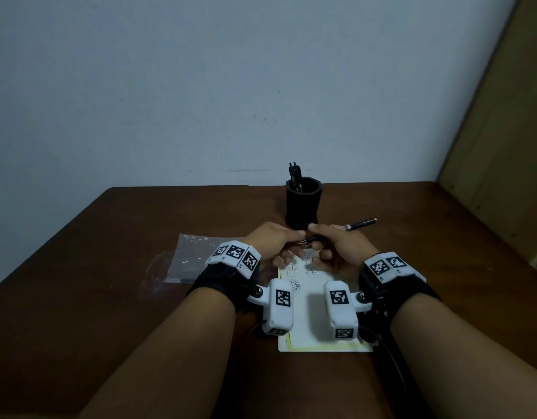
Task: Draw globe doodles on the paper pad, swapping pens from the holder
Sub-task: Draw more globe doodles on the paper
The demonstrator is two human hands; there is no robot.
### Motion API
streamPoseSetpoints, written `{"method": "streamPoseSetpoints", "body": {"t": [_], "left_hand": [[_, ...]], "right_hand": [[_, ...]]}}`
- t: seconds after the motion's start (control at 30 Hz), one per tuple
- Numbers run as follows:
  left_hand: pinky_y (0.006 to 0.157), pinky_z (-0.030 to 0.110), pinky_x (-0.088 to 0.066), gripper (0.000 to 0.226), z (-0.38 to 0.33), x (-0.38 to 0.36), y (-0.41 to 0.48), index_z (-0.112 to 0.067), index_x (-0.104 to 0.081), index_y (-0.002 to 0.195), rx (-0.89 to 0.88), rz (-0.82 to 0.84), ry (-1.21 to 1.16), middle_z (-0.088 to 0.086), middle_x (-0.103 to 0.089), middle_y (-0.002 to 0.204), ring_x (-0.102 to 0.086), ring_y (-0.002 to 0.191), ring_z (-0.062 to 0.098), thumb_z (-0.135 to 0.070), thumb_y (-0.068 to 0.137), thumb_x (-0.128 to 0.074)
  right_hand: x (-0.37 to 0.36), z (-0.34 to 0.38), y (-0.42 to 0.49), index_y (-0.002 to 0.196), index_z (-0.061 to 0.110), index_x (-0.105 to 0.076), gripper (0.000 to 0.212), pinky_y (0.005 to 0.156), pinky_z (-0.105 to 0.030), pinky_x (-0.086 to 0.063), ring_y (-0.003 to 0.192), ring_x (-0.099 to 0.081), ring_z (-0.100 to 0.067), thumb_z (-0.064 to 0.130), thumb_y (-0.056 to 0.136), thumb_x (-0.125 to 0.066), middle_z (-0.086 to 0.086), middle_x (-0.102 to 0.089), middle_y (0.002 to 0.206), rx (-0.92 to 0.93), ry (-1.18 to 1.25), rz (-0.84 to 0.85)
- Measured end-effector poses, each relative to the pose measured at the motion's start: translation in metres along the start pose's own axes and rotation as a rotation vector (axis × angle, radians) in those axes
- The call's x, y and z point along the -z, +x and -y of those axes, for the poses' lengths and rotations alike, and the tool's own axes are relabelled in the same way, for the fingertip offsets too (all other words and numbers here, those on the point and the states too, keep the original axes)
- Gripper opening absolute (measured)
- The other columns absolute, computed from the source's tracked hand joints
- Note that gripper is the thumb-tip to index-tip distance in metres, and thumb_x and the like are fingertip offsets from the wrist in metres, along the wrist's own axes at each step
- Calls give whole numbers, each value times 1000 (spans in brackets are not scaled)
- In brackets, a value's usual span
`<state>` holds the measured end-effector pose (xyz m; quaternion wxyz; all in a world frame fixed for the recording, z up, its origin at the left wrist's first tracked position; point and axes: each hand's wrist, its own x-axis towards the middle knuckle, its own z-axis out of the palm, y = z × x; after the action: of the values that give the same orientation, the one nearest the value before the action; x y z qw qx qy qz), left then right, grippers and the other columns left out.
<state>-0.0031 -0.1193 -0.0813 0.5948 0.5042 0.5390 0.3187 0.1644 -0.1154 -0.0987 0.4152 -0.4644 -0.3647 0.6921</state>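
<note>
Pen held level over far end of paper pad, just in front of black holder. Right hand has fingers curled round the barrel. Left hand pinches the pen's left end with thumb and fingertips, other fingers bent. Globe doodles on pad. More pens upright in holder. Plastic bag on table, left of pad.

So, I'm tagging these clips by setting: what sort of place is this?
Probably a plain writing desk indoors: a dark brown wooden table against a bare pale wall, a black pen holder and a white paper pad with doodles.
</note>
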Motion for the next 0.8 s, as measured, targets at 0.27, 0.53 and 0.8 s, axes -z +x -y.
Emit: {"method": "streamPoseSetpoints", "body": {"t": [0.27, 0.53, 0.8], "left_hand": [[34, 15, -24, 20, 1, -1, -1, 1, -62, 86, 50, -32, -138, 3, -58, 52, -45, 31, 8, -17, 94, -57], [36, 17, -26, 29, 5, 3, 0, -3, -61, 78, 88, -82, -164, 0, -56, 49, -44, 32, 8, -25, 96, -54], [35, 17, -27, 28, 8, 3, 1, -2, -61, 77, 74, -112, -181, 1, -56, 48, -44, 32, 9, -23, 95, -55]], "right_hand": [[-2, 2, -1, 81, 9, -61, 34, 44, -21, -51, 31, -37, -5, 41, 83, -71, 0, -50, 47, -51, 359, -24], [12, 2, 1, 99, -1, -61, 73, 51, -26, -55, 34, -45, -13, 66, 92, -34, -10, -62, 57, -41, 697, -18], [12, 0, 2, 91, -1, -65, 59, 54, -29, -58, 57, -56, -17, 53, 96, -41, -14, -69, 62, -57, 701, -37]]}}
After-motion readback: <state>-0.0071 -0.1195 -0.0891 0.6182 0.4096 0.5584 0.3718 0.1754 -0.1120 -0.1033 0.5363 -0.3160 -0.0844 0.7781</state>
